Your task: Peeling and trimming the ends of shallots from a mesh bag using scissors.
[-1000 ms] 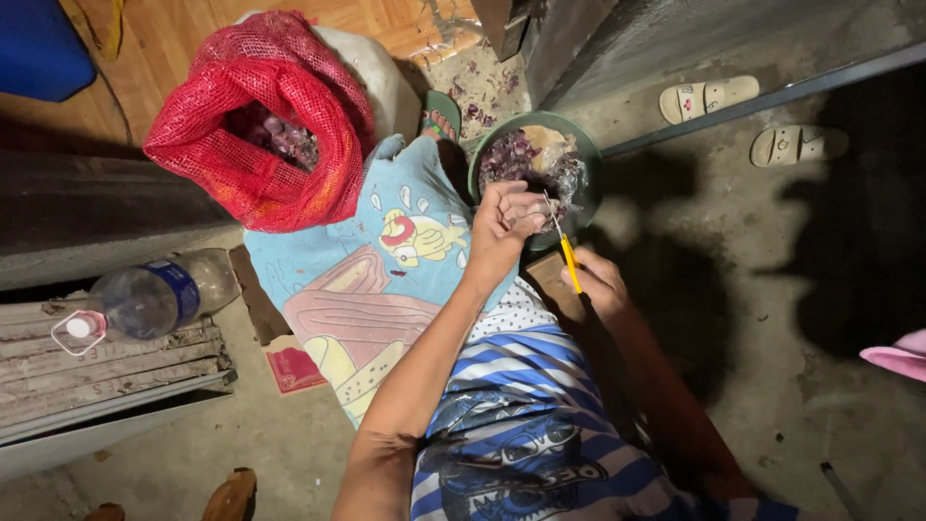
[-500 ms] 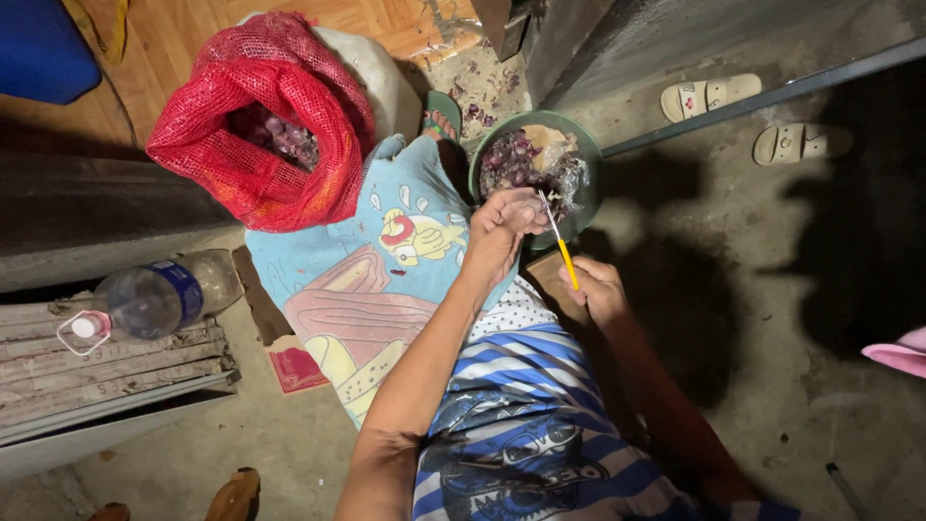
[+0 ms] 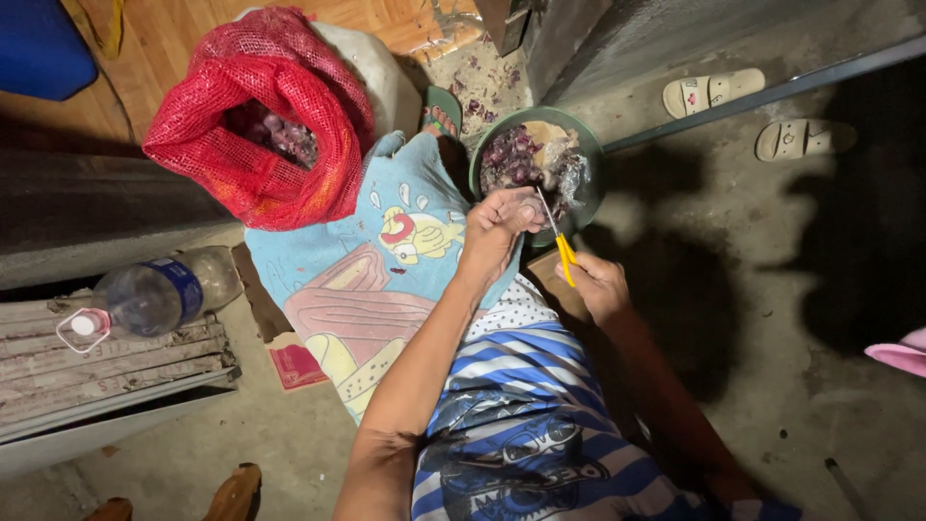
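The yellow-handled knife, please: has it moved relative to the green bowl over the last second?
No: the knife is at the same near rim of the bowl, in the right hand.

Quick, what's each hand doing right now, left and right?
Left hand: closed around a small item over the green bowl; what it is cannot be told.
Right hand: closed on a yellow-handled knife, blade pointing toward the left hand.

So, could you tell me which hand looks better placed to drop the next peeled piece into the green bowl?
Probably the left hand: it pinches a small item at the rim of the green bowl, while the right hand sits lower, gripping the yellow-handled knife.
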